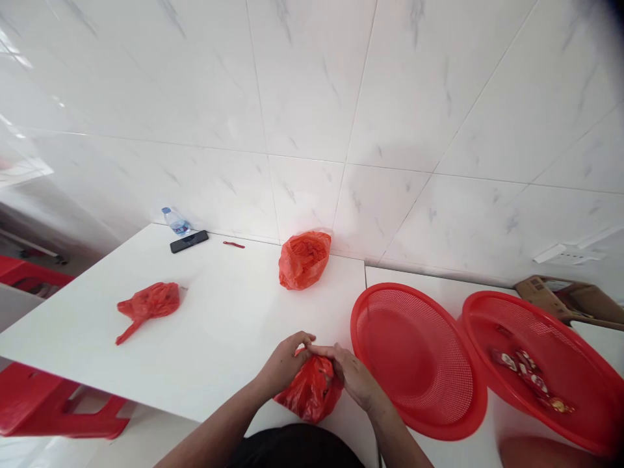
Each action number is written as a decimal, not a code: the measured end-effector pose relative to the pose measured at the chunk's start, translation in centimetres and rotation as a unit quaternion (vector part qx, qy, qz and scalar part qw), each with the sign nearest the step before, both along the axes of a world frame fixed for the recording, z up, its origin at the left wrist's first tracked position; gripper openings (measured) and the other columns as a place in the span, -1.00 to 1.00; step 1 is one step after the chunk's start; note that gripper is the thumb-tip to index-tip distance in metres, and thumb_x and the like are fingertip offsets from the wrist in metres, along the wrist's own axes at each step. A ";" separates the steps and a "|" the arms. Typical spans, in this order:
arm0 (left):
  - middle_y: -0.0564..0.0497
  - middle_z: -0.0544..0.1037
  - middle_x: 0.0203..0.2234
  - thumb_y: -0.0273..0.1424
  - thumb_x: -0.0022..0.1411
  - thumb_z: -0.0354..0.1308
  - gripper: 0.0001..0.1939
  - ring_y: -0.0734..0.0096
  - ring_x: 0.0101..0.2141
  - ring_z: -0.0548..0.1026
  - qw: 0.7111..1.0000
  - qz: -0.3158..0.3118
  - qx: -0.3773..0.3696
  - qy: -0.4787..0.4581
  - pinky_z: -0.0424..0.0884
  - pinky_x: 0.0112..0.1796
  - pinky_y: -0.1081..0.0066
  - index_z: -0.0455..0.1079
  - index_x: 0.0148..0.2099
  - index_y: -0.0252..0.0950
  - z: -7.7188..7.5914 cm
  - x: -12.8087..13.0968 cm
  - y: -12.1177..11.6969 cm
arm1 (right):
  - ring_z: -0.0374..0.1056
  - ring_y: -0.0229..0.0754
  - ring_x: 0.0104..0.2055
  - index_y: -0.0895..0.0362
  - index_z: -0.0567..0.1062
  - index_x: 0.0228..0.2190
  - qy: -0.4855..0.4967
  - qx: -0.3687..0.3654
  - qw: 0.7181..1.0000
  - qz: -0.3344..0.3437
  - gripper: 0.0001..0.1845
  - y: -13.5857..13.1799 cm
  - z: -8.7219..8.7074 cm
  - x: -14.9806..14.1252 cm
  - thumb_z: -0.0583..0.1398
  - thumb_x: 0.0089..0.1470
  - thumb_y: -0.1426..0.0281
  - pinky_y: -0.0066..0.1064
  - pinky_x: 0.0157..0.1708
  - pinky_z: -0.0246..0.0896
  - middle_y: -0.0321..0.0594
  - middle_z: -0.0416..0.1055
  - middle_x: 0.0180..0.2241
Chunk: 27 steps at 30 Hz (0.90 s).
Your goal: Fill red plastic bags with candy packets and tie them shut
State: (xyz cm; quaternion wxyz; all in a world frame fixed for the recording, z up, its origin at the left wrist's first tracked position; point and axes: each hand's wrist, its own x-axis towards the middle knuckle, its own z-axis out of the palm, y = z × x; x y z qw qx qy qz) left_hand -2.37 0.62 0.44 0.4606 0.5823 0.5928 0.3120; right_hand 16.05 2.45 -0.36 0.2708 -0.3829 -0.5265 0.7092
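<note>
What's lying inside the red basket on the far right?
In the red basket, small red-and-white packets lie in a loose cluster, with a yellowish piece at its near end. Anything beneath them is covered.

Red bag [312,395], lower centre: top partly covered by left hand [286,363] and right hand [355,376]; contents unclear. Red basket [580,367], lower right: cropped by right edge; print on packets [529,375] illegible. Cardboard box [546,296], right: cropped. Red stool [29,400], lower left: cropped. Bottle [175,222], left: lettering too small.

One bag [305,261] lies behind the nearer bag [312,398] — two baskets [412,354] to their right.
</note>
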 end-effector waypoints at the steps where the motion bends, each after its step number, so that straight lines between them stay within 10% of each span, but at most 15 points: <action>1: 0.05 0.53 -0.32 -0.43 0.17 -0.02 -0.89 0.31 -0.24 0.44 1.000 -0.003 -0.018 0.004 0.32 -0.22 0.34 0.34 -0.33 -0.22 -0.2 0.1 0.0 | 0.29 -0.21 -0.37 0.09 0.53 -0.16 -0.006 0.005 1.000 0.006 -0.55 0.1 -0.1 -0.1 0.11 0.11 0.05 -0.33 -0.29 0.25 -0.26 0.38 -0.42; 9: 0.11 0.45 -0.47 -0.44 0.09 -0.01 -0.93 0.37 -0.40 0.39 0.997 -0.012 -0.032 0.069 0.23 -0.36 0.41 0.28 -0.39 -0.21 0.2 0.4 -0.2 | 0.24 -0.25 -0.50 0.04 0.49 -0.22 -0.246 0.142 0.955 -0.084 -0.69 0.4 -2.5 -1.7 0.12 -0.07 0.46 -0.45 -0.49 0.06 -0.39 0.32 -0.58; 19: 0.06 0.51 -0.37 -0.45 0.06 0.07 -0.97 0.28 -0.28 0.43 0.994 -0.010 0.006 0.105 0.29 -0.23 0.33 0.31 -0.39 -0.20 0.6 -0.4 -1.1 | 0.40 -0.16 -0.25 0.11 0.51 -0.31 0.019 -0.039 0.996 -0.078 -0.78 0.8 -0.5 -1.7 0.17 -0.04 0.35 -0.30 -0.16 0.26 -0.21 0.50 -0.29; 23: -0.01 0.47 -0.28 -0.56 0.00 0.06 -0.88 0.25 -0.18 0.39 0.990 -0.044 0.055 0.125 0.29 -0.15 0.30 0.26 -0.45 -0.22 0.9 -1.3 -2.1 | 0.36 -0.17 -0.29 0.09 0.46 -0.38 -0.112 0.100 0.978 -0.143 -0.85 1.7 -1.4 -1.4 0.10 -0.04 0.42 -0.31 -0.22 0.25 -0.25 0.45 -0.36; 27: -0.03 0.46 -0.32 -0.58 -0.03 0.05 -0.86 0.22 -0.21 0.37 0.979 -0.071 0.024 0.188 0.28 -0.19 0.28 0.27 -0.48 -0.23 0.3 -3.6 -3.8 | 0.34 -0.10 -0.22 0.09 0.41 -0.38 -0.299 0.248 0.898 -0.208 -0.76 3.3 -3.7 0.0 -0.02 0.02 0.52 -0.29 -0.22 0.21 -0.17 0.44 -0.29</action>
